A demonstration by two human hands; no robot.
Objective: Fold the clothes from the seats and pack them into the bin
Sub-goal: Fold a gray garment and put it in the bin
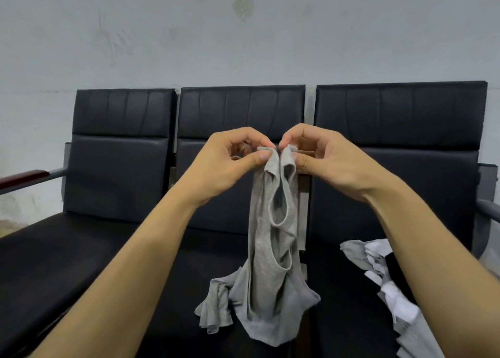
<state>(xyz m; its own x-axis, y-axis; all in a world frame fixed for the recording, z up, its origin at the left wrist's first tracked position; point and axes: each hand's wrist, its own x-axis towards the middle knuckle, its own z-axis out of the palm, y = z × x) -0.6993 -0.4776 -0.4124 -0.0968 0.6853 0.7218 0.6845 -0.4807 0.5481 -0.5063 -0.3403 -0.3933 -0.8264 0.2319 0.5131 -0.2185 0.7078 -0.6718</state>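
Pinching the top straps of a grey tank top (266,249) in front of the middle seat (240,114): left hand (230,162) and right hand (324,157), fingertips closed on fabric, nearly touching; hem resting on middle seat; heap of grey, white and black clothes (389,284) right of it.

Both hands up front: left hand (230,157) and right hand (322,154) pinch the straps of a grey tank top (266,271) side by side, its hem trailing onto the middle black seat (189,263); more clothes (384,276) heaped on the right seat.
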